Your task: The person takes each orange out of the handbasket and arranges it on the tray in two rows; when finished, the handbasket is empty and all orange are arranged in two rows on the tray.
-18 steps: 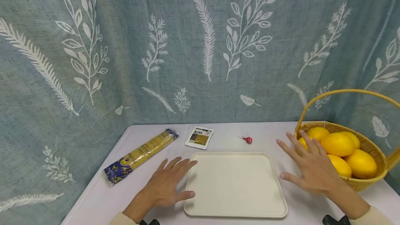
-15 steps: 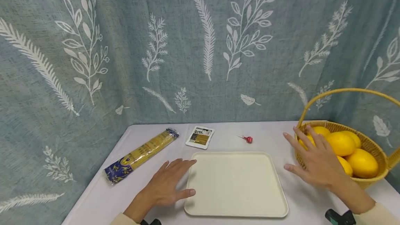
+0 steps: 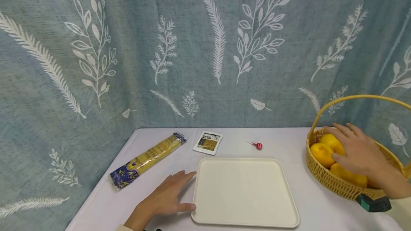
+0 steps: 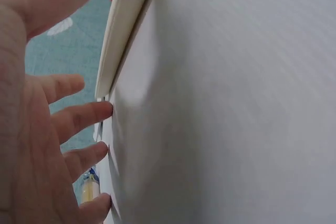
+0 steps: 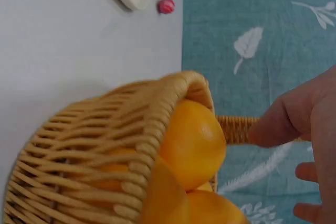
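Moved since the earlier frame: right hand [image 3: 361, 152], now farther right, above the basket [image 3: 322, 174]. Yellow fruits [image 3: 322, 154]: inside basket, below and left of its fingers; near one's long axis roughly left–right. Right fingers: spread, empty. Left hand [image 3: 170, 195]: well apart from fruits, at tray's [image 3: 245, 191] left edge; fingers parted, empty.

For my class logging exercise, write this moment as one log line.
left grip: beside tray, holding nothing; right grip: above yellow fruit in basket, holding nothing; also present: white pouch, lollipop, blue-and-yellow packet
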`<action>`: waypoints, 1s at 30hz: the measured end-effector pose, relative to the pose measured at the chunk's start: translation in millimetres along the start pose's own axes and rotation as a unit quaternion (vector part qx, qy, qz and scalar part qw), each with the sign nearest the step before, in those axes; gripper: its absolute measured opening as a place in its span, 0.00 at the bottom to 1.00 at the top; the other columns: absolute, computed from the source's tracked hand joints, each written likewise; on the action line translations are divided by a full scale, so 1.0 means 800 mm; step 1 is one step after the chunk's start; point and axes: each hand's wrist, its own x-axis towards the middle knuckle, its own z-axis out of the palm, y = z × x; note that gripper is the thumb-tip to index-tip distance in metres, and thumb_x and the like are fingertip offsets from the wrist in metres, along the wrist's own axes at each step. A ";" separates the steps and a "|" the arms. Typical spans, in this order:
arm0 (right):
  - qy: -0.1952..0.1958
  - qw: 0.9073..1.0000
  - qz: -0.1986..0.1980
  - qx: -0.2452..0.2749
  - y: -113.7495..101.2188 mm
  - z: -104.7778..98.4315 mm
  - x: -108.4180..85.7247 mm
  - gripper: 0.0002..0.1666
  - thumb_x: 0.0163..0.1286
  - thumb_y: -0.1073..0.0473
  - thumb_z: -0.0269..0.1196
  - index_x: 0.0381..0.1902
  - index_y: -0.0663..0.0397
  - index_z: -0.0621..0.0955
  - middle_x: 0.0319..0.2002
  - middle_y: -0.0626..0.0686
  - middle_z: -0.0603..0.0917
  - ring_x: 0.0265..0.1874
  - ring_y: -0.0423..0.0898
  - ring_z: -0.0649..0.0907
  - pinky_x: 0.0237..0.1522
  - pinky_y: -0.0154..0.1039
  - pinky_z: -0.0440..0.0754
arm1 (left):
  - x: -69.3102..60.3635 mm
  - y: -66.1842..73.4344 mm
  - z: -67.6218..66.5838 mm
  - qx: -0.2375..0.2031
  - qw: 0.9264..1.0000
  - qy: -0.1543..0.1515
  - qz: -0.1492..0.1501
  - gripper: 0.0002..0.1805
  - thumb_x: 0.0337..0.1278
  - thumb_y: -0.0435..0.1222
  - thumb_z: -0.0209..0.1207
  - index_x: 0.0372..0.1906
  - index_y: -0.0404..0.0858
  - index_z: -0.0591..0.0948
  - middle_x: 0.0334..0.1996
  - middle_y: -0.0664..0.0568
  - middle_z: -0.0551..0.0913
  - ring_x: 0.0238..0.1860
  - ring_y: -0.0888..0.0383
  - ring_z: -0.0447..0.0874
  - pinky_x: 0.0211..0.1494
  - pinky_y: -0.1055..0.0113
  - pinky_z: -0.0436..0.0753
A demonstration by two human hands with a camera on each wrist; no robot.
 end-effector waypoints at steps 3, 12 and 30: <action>-0.032 0.999 0.022 0.017 0.010 -0.002 0.003 0.43 0.61 0.58 0.65 0.73 0.60 0.64 0.69 0.75 0.62 0.65 0.80 0.59 0.48 0.83 0.68 | 0.000 -0.003 0.001 -0.005 1.000 -0.004 -0.002 0.56 0.43 0.65 0.71 0.76 0.42 0.65 0.73 0.40 0.69 0.76 0.34 0.59 0.78 0.33 0.55; -0.092 0.995 0.025 0.033 0.030 0.008 0.002 0.40 0.54 0.68 0.66 0.68 0.67 0.71 0.64 0.78 0.69 0.58 0.80 0.69 0.52 0.79 0.71 | -0.001 -0.002 0.000 -0.010 1.000 -0.021 -0.011 0.56 0.37 0.66 0.72 0.75 0.47 0.68 0.73 0.44 0.69 0.76 0.35 0.59 0.77 0.33 0.56; -0.126 0.992 0.011 0.005 0.040 0.016 0.005 0.32 0.51 0.76 0.67 0.57 0.63 0.82 0.59 0.73 0.76 0.59 0.78 0.70 0.42 0.74 0.79 | 0.001 -0.003 0.002 -0.040 0.999 -0.027 -0.015 0.58 0.32 0.66 0.74 0.74 0.49 0.69 0.74 0.42 0.68 0.76 0.30 0.55 0.74 0.26 0.50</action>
